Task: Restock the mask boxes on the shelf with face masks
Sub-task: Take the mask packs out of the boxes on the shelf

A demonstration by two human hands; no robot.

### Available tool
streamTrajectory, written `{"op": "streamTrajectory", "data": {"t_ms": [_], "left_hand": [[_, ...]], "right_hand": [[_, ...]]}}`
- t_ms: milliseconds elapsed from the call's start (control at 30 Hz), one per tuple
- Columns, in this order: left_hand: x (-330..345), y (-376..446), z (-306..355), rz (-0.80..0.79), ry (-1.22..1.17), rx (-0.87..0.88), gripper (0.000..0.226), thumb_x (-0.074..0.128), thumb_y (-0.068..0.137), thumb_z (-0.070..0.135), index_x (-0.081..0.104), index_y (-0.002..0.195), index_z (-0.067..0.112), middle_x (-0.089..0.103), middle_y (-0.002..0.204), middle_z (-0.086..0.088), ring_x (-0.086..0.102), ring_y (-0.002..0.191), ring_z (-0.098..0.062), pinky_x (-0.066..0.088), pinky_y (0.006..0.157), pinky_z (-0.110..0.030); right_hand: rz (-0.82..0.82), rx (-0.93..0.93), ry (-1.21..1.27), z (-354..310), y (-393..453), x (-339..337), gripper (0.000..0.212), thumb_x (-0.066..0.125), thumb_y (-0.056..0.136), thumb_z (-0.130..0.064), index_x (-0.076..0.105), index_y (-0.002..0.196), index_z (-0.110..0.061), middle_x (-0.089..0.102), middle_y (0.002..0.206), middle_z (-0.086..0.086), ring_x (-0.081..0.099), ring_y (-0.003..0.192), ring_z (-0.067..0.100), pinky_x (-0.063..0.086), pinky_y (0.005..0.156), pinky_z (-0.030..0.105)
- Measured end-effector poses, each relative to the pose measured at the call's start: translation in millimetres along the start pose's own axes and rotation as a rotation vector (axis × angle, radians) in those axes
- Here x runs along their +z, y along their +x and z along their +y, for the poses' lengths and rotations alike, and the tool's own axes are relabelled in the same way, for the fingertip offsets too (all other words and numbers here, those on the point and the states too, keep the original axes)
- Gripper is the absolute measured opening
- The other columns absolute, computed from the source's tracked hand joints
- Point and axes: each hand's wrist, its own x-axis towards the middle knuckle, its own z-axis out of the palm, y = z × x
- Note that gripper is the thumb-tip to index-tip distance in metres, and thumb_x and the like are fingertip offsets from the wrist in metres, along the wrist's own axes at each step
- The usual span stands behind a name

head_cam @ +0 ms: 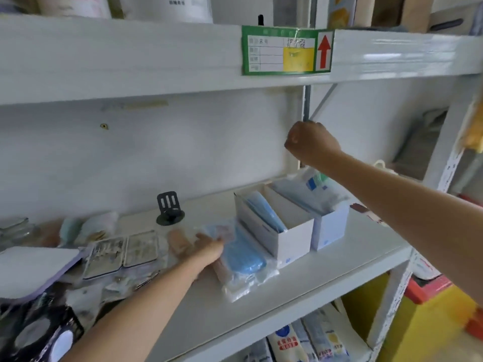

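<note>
Two open mask boxes stand side by side on the white shelf [300, 291]: a white box [292, 239] with a few blue masks leaning at its left wall, and a pale blue box [330, 228] filled with packed masks. Left of them lies a clear plastic pack of blue face masks [244, 259]. My left hand [209, 248] rests on the pack's left end, fingers curled onto it. My right hand [309, 143] is raised above the boxes, closed in a fist with nothing visible in it.
Metal tins [122, 250], a black stand [170, 209], a white lid [34, 267] and small clutter fill the shelf's left part. A green label with a red arrow [286, 49] hangs on the upper shelf edge. More packaged goods [308, 340] sit below.
</note>
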Motion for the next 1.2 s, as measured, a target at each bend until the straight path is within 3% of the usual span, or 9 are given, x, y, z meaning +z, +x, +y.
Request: {"op": "streamTrajectory", "data": {"t_ms": [167, 267, 400, 533, 667, 833, 1000, 1100, 1200], "left_hand": [[-7, 4, 17, -0.02, 0.304, 0.103, 0.067, 0.025, 0.098, 0.045, 0.027, 0.147, 0.001, 0.034, 0.151, -0.019, 0.038, 0.137, -0.032, 0.033, 0.109, -0.034], [-34, 2, 39, 0.226, 0.214, 0.214, 0.057, 0.034, 0.098, 0.036, 0.034, 0.136, -0.006, 0.036, 0.141, -0.024, 0.039, 0.131, -0.037, 0.037, 0.104, -0.04], [-64, -9, 71, 0.371, -0.098, 0.511, 0.038, 0.044, 0.094, 0.022, 0.047, 0.123, -0.003, 0.046, 0.129, -0.023, 0.048, 0.119, -0.035, 0.043, 0.096, -0.041], [-74, -26, 112, 0.437, -0.146, 0.648, 0.033, 0.046, 0.09, 0.015, 0.049, 0.119, -0.001, 0.049, 0.123, -0.019, 0.051, 0.114, -0.032, 0.045, 0.093, -0.04], [-70, -40, 162, 0.442, -0.224, 0.653, 0.035, 0.047, 0.088, 0.012, 0.045, 0.12, -0.002, 0.05, 0.125, -0.018, 0.049, 0.117, -0.033, 0.041, 0.092, -0.035], [-56, -52, 223, 0.271, -0.554, 0.454, 0.034, 0.043, 0.092, 0.024, 0.048, 0.115, 0.0, 0.06, 0.113, -0.014, 0.058, 0.089, -0.023, 0.045, 0.075, -0.03], [-47, -88, 252, -0.226, -1.101, 0.321, 0.049, 0.035, 0.095, 0.05, 0.048, 0.108, 0.005, 0.056, 0.097, -0.014, 0.059, 0.075, -0.021, 0.051, 0.068, -0.036], [-51, -106, 258, -0.157, -1.356, 0.37, 0.056, 0.02, 0.099, 0.049, 0.046, 0.132, 0.012, 0.052, 0.115, -0.003, 0.064, 0.07, -0.006, 0.054, 0.055, -0.024], [-61, -115, 245, -0.009, -1.519, 0.433, 0.073, 0.019, 0.089, 0.069, 0.06, 0.112, 0.013, 0.064, 0.085, -0.01, 0.063, 0.072, -0.022, 0.055, 0.055, -0.022]], "right_hand": [[-0.082, 0.136, -0.213, 46, 7, 13, 0.067, 0.061, 0.083, -0.041, 0.04, 0.134, -0.003, 0.039, 0.136, 0.019, 0.034, 0.128, 0.035, 0.043, 0.096, 0.048], [-0.111, 0.192, -0.266, 66, 11, 20, 0.078, 0.065, 0.076, -0.052, 0.042, 0.132, -0.002, 0.044, 0.132, 0.018, 0.041, 0.124, 0.034, 0.045, 0.091, 0.044], [-0.31, 0.226, -0.235, 82, 16, 24, 0.058, 0.068, 0.078, -0.04, 0.055, 0.118, 0.0, 0.057, 0.095, 0.011, 0.057, 0.085, 0.027, 0.046, 0.069, 0.034], [-0.363, 0.173, -0.16, 94, 24, 23, 0.042, 0.067, 0.082, -0.031, 0.057, 0.115, -0.006, 0.064, 0.095, 0.011, 0.066, 0.076, 0.026, 0.052, 0.051, 0.028], [-0.238, 0.047, -0.145, 106, 44, 5, 0.032, 0.061, 0.086, -0.032, 0.063, 0.105, -0.007, 0.06, 0.081, 0.002, 0.053, 0.053, 0.013, 0.038, 0.041, 0.022], [0.096, -0.094, 0.163, 109, 72, -37, 0.031, 0.052, 0.088, -0.027, 0.067, 0.09, 0.0, 0.067, 0.09, 0.016, 0.053, 0.071, 0.024, 0.039, 0.059, 0.026], [0.645, -0.808, 0.13, 109, 63, -30, 0.007, 0.075, 0.062, -0.007, 0.071, 0.066, -0.011, 0.069, 0.066, 0.004, 0.062, 0.046, 0.021, 0.037, 0.037, 0.016], [0.65, -1.133, 0.207, 109, 60, -9, 0.03, 0.061, 0.063, -0.001, 0.077, 0.077, -0.022, 0.072, 0.069, -0.002, 0.066, 0.049, 0.019, 0.042, 0.032, 0.019], [0.597, -1.316, 0.215, 96, 51, 8, 0.036, 0.058, 0.062, -0.003, 0.078, 0.085, -0.023, 0.073, 0.072, -0.004, 0.064, 0.05, 0.018, 0.043, 0.035, 0.018]]}}
